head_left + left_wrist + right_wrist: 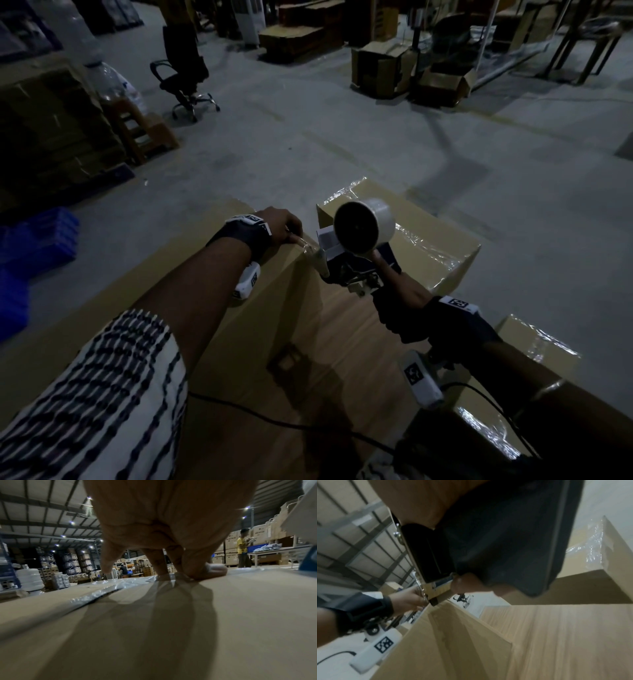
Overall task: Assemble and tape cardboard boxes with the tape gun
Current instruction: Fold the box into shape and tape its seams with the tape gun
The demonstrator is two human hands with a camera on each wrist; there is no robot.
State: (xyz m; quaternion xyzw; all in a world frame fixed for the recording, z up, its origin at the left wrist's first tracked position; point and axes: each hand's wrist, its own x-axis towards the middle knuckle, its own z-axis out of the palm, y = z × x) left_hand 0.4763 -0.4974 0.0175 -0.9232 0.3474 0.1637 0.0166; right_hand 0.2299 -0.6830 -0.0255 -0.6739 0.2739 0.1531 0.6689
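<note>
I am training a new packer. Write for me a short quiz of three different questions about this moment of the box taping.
1. True or false: the right hand grips the tape gun.
2. What do the fingertips of the left hand press on?
A. clear tape on the top of the box
B. the office chair
C. the blue crates
3. Fill in: the finished box beyond the tape gun has shiny clear ____ along its top.

Key:
1. True
2. A
3. tape
</note>
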